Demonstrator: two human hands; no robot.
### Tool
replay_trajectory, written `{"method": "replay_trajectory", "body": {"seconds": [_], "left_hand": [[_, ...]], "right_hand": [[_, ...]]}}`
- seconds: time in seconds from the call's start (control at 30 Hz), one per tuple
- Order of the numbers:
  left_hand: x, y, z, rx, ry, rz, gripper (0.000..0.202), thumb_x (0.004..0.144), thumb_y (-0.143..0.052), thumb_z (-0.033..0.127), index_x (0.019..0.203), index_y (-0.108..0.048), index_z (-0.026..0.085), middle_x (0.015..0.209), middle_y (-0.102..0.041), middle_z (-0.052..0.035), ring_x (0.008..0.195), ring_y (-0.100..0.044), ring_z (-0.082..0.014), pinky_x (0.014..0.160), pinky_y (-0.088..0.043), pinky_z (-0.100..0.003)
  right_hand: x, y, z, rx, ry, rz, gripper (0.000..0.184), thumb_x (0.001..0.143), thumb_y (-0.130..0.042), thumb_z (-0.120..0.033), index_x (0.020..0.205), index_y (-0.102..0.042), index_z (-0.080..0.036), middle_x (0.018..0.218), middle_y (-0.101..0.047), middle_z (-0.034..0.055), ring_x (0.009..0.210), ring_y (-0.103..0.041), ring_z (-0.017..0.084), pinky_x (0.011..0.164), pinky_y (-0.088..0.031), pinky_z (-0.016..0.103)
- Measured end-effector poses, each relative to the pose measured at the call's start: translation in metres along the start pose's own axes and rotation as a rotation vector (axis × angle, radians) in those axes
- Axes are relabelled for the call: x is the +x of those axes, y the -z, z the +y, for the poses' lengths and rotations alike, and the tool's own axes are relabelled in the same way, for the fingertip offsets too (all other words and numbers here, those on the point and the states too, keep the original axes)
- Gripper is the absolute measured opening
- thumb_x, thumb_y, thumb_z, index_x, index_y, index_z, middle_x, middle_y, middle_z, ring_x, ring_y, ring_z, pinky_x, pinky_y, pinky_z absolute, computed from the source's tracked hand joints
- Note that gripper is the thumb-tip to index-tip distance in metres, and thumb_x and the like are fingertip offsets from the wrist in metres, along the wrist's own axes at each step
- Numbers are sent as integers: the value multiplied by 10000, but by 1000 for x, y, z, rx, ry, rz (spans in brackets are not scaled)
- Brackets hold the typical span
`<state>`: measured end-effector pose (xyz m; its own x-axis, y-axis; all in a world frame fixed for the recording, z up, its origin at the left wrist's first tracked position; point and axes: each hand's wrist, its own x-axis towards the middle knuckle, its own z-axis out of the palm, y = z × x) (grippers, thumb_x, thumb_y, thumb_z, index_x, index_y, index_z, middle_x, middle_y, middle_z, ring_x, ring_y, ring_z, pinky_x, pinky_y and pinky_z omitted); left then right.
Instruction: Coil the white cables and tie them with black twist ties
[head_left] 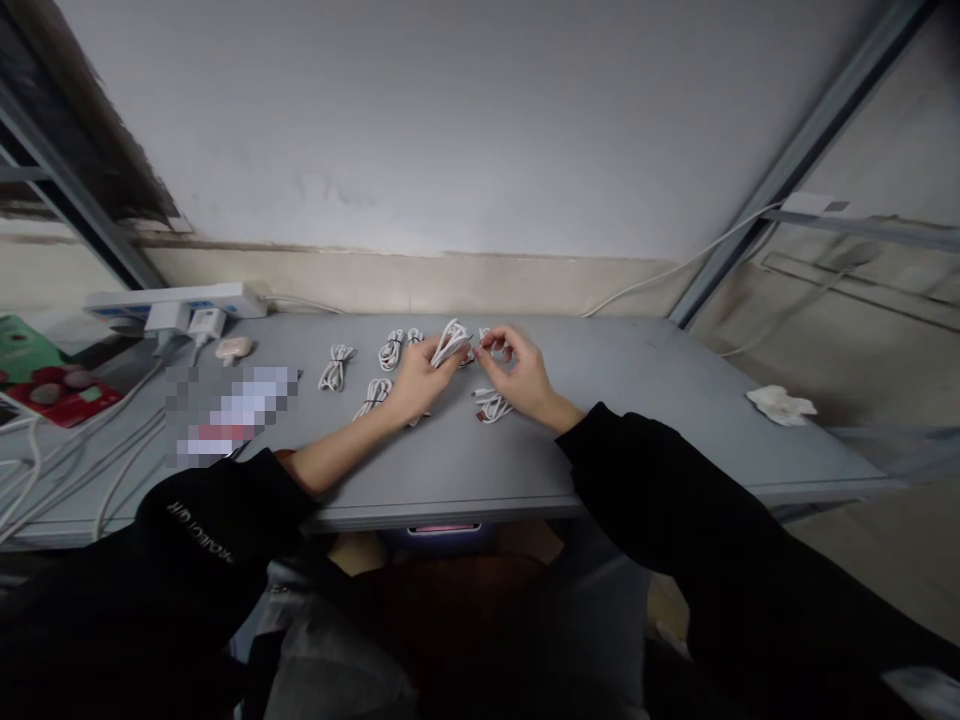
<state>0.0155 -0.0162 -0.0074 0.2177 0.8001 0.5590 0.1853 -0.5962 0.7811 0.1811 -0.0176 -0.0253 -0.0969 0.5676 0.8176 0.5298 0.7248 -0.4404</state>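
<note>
The left hand (420, 385) gripped a coiled white cable (450, 343); the right hand (521, 378) drew narrow beside it, just above another bundled cable (491, 406) on the bench (675, 400).

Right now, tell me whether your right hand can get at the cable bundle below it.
Likely yes: the right hand sits just beside the bundle on the table, with nothing between them. The left hand holds its own coil off to one side.

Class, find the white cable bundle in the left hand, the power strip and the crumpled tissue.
white cable bundle (451, 344): head view, on its looped top.
power strip (127, 303): head view, on its white casing.
crumpled tissue (780, 405): head view, on its middle.
</note>
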Motion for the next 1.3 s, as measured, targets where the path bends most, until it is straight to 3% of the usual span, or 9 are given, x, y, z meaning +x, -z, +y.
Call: {"method": "replay_trajectory", "body": {"seconds": [0.27,0.43,0.6,0.8,1.03,1.3], "left_hand": [[-2,1,-6,93,-19,-8,211,831,-562,311,710,-647,160,626,-595,12,598,-504,-119,574,-399,-245],[-2,3,-7,170,-4,-16,214,806,-537,297,650,-590,161,578,-546,32,583,-487,-115,557,-351,-238],[-1,2,-8,198,28,40,237,802,-530,278,587,-522,178,517,-462,47,529,-422,-104,515,-299,-245],[0,1,-4,206,39,136,199,791,-539,233,600,-507,186,522,-446,51,537,-398,-104,539,-309,-262],[0,-1,0,121,108,149,257,797,-540,285,570,-464,194,518,-413,49,527,-381,-100,528,-317,-258],[9,4,-12,72,242,163,219,801,-533,313,623,-526,187,473,-411,52,467,-374,-99,472,-296,-247]], "right_hand": [[1,6,-5,-11,182,-123,37,854,-568,-225,829,-594,-218,916,-651,56,898,-595,214,843,-474,432],[0,1,-8,72,304,-138,72,844,-630,-263,798,-606,-213,816,-667,37,828,-613,198,817,-488,415],[-3,-4,-10,129,257,-106,101,916,-564,-245,852,-633,-208,812,-676,32,768,-607,167,761,-505,367],[-4,-4,-10,65,177,-137,131,940,-519,-224,924,-647,-199,877,-680,47,828,-613,178,790,-486,357],[-2,-3,-9,28,178,-135,134,938,-513,-221,908,-644,-219,862,-686,31,801,-597,180,780,-484,361],[-3,-1,-12,53,122,-78,126,939,-516,-236,908,-636,-217,808,-667,24,767,-594,168,736,-484,341]]}}
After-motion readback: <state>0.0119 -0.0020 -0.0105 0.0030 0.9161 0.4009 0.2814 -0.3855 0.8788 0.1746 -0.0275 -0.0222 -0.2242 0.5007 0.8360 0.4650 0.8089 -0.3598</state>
